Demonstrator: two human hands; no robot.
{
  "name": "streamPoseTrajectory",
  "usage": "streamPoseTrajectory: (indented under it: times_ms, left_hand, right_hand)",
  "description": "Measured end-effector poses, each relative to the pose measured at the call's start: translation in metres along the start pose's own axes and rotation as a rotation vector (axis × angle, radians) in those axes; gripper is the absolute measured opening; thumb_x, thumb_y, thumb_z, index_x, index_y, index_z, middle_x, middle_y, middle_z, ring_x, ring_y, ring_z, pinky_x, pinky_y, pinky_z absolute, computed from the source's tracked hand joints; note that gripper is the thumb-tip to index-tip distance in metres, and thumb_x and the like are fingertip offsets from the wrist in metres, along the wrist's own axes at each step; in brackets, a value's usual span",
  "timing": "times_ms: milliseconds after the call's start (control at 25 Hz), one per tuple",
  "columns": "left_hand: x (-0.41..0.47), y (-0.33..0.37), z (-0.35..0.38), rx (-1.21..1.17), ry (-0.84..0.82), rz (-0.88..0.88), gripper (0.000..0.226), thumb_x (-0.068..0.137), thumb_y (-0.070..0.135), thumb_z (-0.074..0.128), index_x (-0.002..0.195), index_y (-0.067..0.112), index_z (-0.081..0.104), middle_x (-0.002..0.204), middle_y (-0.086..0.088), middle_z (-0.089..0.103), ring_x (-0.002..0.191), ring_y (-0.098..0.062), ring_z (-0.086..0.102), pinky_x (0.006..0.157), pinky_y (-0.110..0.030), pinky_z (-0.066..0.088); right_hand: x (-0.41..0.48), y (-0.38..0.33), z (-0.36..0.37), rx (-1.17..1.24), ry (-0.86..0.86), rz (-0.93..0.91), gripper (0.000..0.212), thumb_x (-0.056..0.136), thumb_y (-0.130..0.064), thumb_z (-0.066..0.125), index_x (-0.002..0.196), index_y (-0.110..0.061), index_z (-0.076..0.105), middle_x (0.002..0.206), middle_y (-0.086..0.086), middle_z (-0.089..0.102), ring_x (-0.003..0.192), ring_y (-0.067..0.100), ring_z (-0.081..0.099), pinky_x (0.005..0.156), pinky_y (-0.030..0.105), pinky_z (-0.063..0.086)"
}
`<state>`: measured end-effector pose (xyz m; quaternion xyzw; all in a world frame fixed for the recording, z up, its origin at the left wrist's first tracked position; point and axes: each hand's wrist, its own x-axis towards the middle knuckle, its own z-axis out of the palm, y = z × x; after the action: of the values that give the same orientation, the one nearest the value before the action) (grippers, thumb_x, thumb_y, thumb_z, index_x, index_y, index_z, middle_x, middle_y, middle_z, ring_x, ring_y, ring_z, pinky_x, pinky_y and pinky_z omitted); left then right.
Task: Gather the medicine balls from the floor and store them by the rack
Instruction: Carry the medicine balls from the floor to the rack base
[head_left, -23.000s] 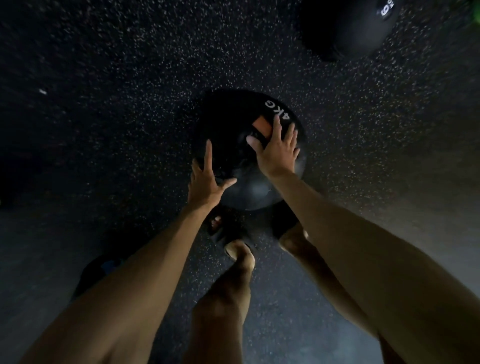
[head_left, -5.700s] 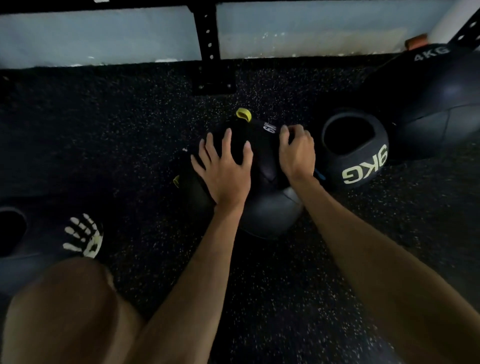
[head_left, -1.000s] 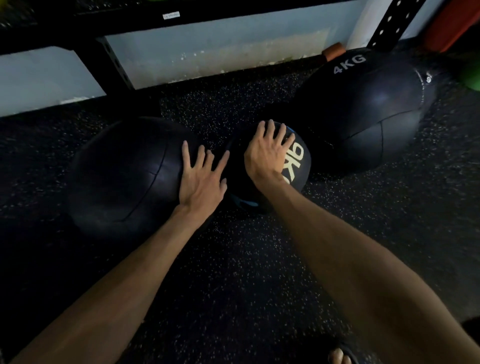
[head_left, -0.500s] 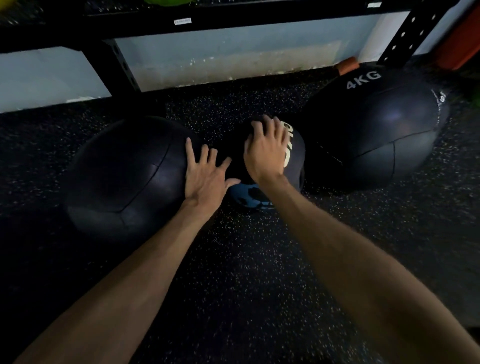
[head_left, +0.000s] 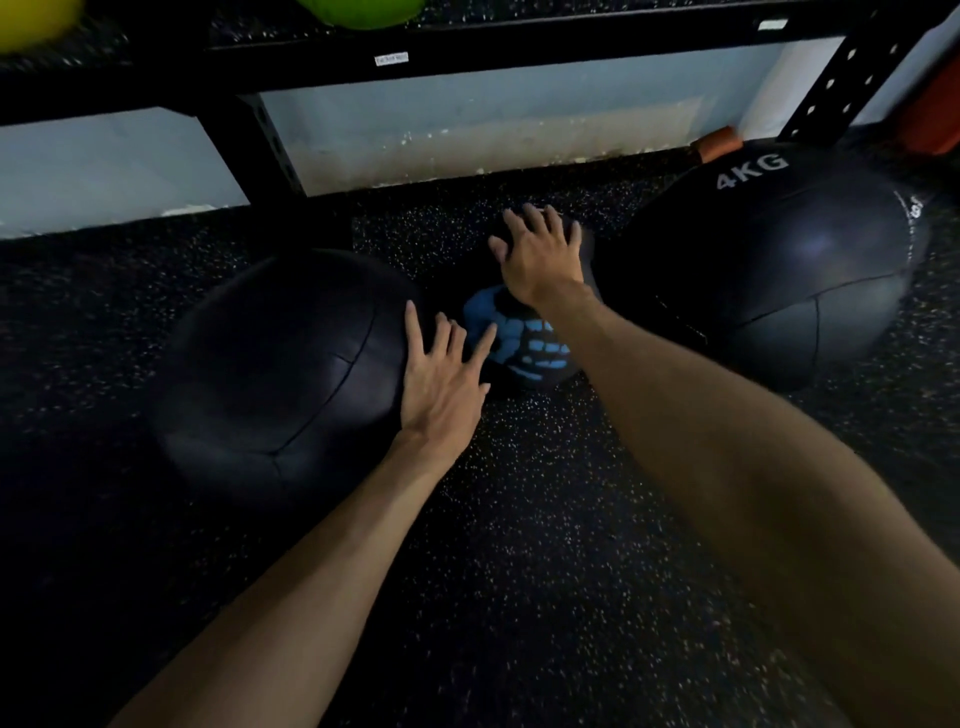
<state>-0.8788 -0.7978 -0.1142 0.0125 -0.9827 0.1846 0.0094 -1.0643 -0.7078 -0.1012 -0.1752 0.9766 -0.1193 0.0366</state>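
Since the frame a second before, the small medicine ball (head_left: 524, 345) has rolled toward me. Its pale weight lettering has gone out of sight, and a blue print now faces up at the centre of the frame.

My left forearm (head_left: 311, 571) and right forearm (head_left: 727, 493) enter from the bottom edge over the black speckled floor (head_left: 519, 545).

At centre, my left hand (head_left: 441, 376) has its fingers straight and spread, grasping nothing. The palm lies on the right flank of the large plain ball (head_left: 280, 374), and the index finger reaches over the edge of the blue print. Whether it presses there I cannot tell.

Just above centre, my right hand (head_left: 537, 254) is spread and lightly bent over the far top of the small medicine ball. It rests on the ball without clenching round it.

That ball sits on the floor between the large plain ball at centre left and the 4KG ball (head_left: 769, 275) at right. Shadow hides whether it touches either.

An orange tab (head_left: 719, 143) shows behind the 4KG ball.

Beyond all three, the black rack (head_left: 249, 140) stands against a pale wall (head_left: 467, 119). On the shelf at the top edge are a green ball (head_left: 358, 10) and, in the upper left corner, a yellow ball (head_left: 31, 21).
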Motion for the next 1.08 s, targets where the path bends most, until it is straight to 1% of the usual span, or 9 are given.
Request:
streamPoseTrajectory:
  times_ms: [160,320,440,520,640,720,880,1000,1080]
  left_hand:
    - [0.030,-0.001,0.003,0.041,-0.030,-0.001,0.078,0.097,0.060,0.040,0.160,0.029,0.006,0.153,-0.011,0.041,0.145,-0.034,0.026,0.116,-0.067,-0.002]
    - [0.041,0.007,0.004,0.017,-0.036,0.045,0.080,0.096,0.059,0.041,0.160,0.029,0.004,0.146,-0.011,0.049,0.142,-0.035,0.031,0.118,-0.066,-0.005]
    - [0.034,0.008,0.003,-0.167,0.082,0.029,0.066,0.095,0.044,0.050,0.156,0.025,0.031,0.131,-0.009,0.060,0.131,-0.031,0.044,0.121,-0.061,0.001]
    - [0.028,0.005,0.001,-0.435,0.231,0.003,0.046,0.090,0.023,0.059,0.135,0.017,0.059,0.117,-0.007,0.065,0.119,-0.028,0.054,0.121,-0.057,0.017]
    - [0.010,-0.019,-0.012,-0.752,0.462,-0.109,0.026,0.085,0.000,0.058,0.106,0.005,0.071,0.118,-0.013,0.062,0.116,-0.030,0.056,0.103,-0.049,0.045]
    - [-0.006,-0.055,-0.021,-0.608,0.512,-0.248,0.026,0.089,0.012,0.054,0.108,0.011,0.071,0.124,-0.011,0.061,0.123,-0.030,0.052,0.103,-0.048,0.042]
    - [-0.051,-0.137,-0.010,-0.481,0.368,-0.557,0.047,0.096,0.053,0.045,0.127,0.023,0.064,0.134,-0.005,0.059,0.127,-0.027,0.049,0.104,-0.051,0.035]
    - [-0.106,-0.154,0.018,-0.526,0.407,-0.578,0.054,0.099,0.055,0.041,0.143,0.025,0.051,0.150,-0.009,0.043,0.138,-0.029,0.040,0.111,-0.054,0.032]
    - [-0.140,-0.142,0.040,-0.567,0.367,-0.552,0.066,0.097,0.060,0.044,0.154,0.028,0.034,0.162,-0.011,0.023,0.150,-0.029,0.022,0.119,-0.057,0.022]
  right_hand:
    - [-0.020,0.010,0.022,-0.010,0.147,-0.052,0.056,0.107,-0.044,0.022,0.159,-0.023,0.022,0.167,0.009,0.014,0.154,0.033,0.003,0.123,0.055,0.002]
    - [-0.021,0.026,0.009,0.041,0.081,-0.026,0.057,0.108,-0.043,0.024,0.161,-0.024,0.015,0.168,0.009,0.005,0.154,0.033,-0.004,0.123,0.055,0.000]
    - [-0.035,0.022,-0.001,0.134,0.047,0.002,0.057,0.106,-0.034,0.036,0.159,-0.021,0.021,0.168,0.011,0.004,0.154,0.036,-0.004,0.124,0.053,0.005]
    - [-0.065,0.008,0.009,0.246,0.163,-0.006,0.051,0.103,-0.025,0.043,0.152,-0.015,0.038,0.164,0.016,0.022,0.152,0.038,0.013,0.123,0.052,0.017]
    - [-0.105,-0.024,0.023,0.439,0.306,-0.146,0.040,0.099,-0.020,0.046,0.136,-0.008,0.056,0.143,0.016,0.050,0.136,0.033,0.041,0.113,0.048,0.035]
    - [-0.119,-0.054,0.028,0.559,0.220,-0.191,0.041,0.103,-0.028,0.044,0.139,-0.012,0.053,0.140,0.011,0.052,0.132,0.027,0.043,0.113,0.045,0.036]
    - [-0.138,-0.109,0.045,0.622,0.111,-0.112,0.052,0.105,-0.051,0.027,0.153,-0.033,0.034,0.155,0.006,0.034,0.142,0.026,0.030,0.118,0.046,0.025]
    - [-0.132,-0.135,0.045,0.598,0.125,-0.029,0.052,0.106,-0.050,0.022,0.155,-0.035,0.031,0.159,0.006,0.030,0.146,0.028,0.026,0.118,0.052,0.023]
    - [-0.115,-0.153,0.039,0.561,0.097,0.009,0.053,0.106,-0.050,0.021,0.155,-0.034,0.031,0.160,0.007,0.030,0.147,0.029,0.025,0.119,0.053,0.022]
